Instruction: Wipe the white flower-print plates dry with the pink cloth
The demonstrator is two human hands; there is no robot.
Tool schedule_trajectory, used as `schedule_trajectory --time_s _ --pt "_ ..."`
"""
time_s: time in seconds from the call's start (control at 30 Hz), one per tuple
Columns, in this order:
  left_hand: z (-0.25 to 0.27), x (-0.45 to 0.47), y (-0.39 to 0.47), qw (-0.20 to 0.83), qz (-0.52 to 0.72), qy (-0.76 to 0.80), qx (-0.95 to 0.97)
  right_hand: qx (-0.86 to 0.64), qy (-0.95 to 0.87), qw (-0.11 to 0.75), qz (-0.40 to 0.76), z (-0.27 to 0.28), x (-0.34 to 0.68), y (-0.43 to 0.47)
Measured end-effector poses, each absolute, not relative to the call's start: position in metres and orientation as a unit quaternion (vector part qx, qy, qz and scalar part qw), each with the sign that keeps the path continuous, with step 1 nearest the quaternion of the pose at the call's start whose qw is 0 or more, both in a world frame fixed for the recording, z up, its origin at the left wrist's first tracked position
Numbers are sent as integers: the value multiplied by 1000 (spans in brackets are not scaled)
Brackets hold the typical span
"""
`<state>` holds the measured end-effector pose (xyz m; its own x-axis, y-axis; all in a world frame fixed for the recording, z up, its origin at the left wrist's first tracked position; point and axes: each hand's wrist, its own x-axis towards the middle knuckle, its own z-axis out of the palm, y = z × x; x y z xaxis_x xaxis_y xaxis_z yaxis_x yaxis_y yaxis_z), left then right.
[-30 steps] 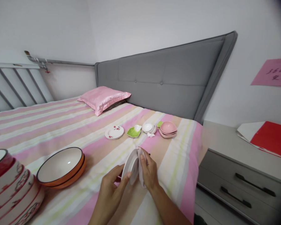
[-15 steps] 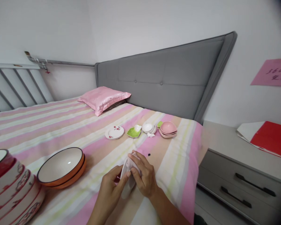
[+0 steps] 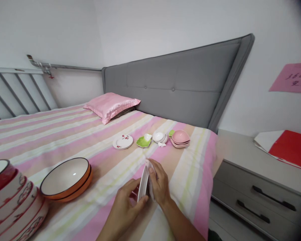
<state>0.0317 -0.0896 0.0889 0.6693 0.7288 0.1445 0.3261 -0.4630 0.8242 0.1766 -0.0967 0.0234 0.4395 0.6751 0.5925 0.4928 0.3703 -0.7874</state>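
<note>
Above the near part of the bed, my left hand [image 3: 125,202] grips a white plate [image 3: 142,184] by its side. The plate stands tilted almost upright, its edge turned toward me. Close against its right side, my right hand [image 3: 160,184] is closed on a thin whitish piece [image 3: 151,189]. I cannot tell whether that piece is a second plate or a cloth. Beyond the hands lie small flowered plates [image 3: 122,142], a green leaf-shaped dish [image 3: 143,141], small white bowls [image 3: 159,137] and a stack of pink dishes [image 3: 180,138].
Orange bowls [image 3: 66,179] are stacked at the left, beside a tall stack of red-and-white bowls [image 3: 15,204]. A pink pillow [image 3: 111,104] rests by the grey headboard [image 3: 165,77]. To the right stands a nightstand [image 3: 251,180] with a red folder [image 3: 293,149].
The plate has turned edge-on toward me. My right hand has shifted slightly right, opening a gap between the plate and the whitish piece. A small black speck on the bed no longer shows.
</note>
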Motion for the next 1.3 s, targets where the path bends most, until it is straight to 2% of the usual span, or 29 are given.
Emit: schedule_trajectory --time_s 0.4,0.83,1.3 --pt "84 28 -84 385 275 337 814 -485 -657 577 -4 29 171 -113" --pt "84 27 -85 386 263 322 823 -570 -539 618 57 25 174 -97" --pt "81 24 -83 379 272 325 823 -495 -639 588 0 27 169 -109"
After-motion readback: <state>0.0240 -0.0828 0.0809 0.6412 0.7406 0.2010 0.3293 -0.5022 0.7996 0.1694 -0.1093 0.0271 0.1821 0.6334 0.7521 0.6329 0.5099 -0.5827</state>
